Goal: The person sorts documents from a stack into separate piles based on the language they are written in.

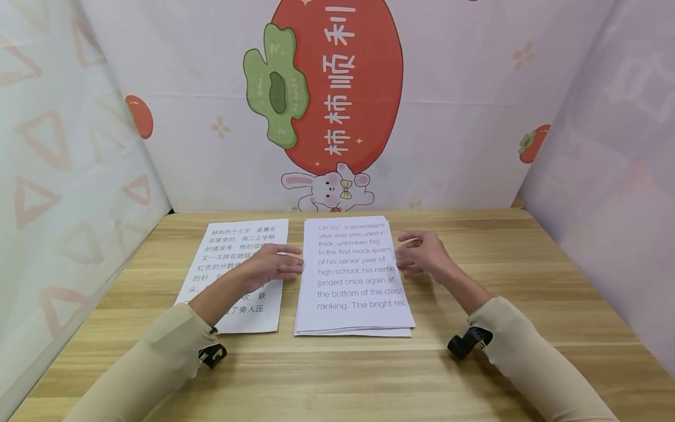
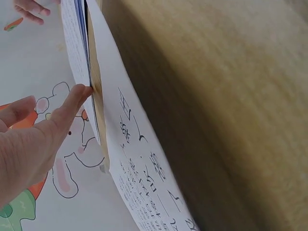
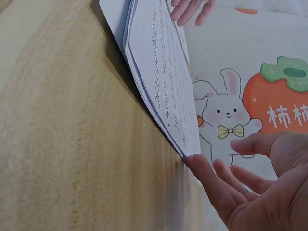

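Head view: two grips (image 1: pixel 269 268) (image 1: pixel 424 255) touch one paper stack (image 1: pixel 353 278) beside one Chinese-printed sheet (image 1: pixel 237 245).

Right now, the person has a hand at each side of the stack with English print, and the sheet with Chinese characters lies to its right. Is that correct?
One thing is off: the sheet with Chinese characters lies to the left of the stack with English print, as the head view shows. The left hand and right hand are at its sides, as you say.
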